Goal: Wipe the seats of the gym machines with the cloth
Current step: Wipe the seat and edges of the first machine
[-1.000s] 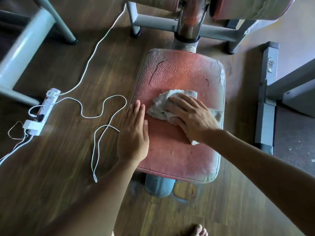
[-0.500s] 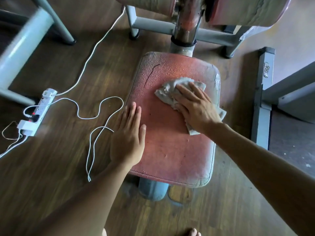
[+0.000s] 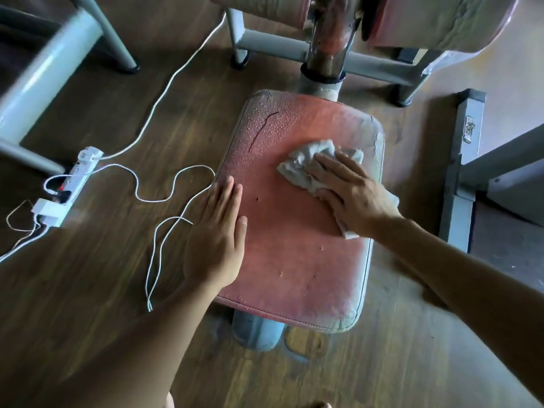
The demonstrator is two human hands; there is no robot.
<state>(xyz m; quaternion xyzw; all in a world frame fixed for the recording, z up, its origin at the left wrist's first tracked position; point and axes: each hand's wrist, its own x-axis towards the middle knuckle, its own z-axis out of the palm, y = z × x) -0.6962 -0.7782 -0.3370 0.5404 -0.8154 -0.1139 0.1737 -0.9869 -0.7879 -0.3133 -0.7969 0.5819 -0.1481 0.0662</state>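
A worn red padded seat [image 3: 297, 260] of a gym machine fills the middle of the view; its far left part is dotted with droplets and has a crack. A crumpled grey-white cloth [image 3: 306, 163] lies on the seat's far right part. My right hand [image 3: 350, 192] presses flat on the cloth with straight, spread fingers. My left hand [image 3: 219, 234] rests flat on the seat's left edge, fingers straight and together, holding nothing.
A white power strip [image 3: 73, 184] and loose white cables [image 3: 164, 198] lie on the wooden floor to the left. A chrome seat post [image 3: 326, 54] and grey frame rise behind the seat. Grey metal frames stand at the left [image 3: 44, 72] and right [image 3: 462, 172].
My right hand has slid the cloth from the seat's middle toward its far right corner. My left hand has stayed flat on the left edge.
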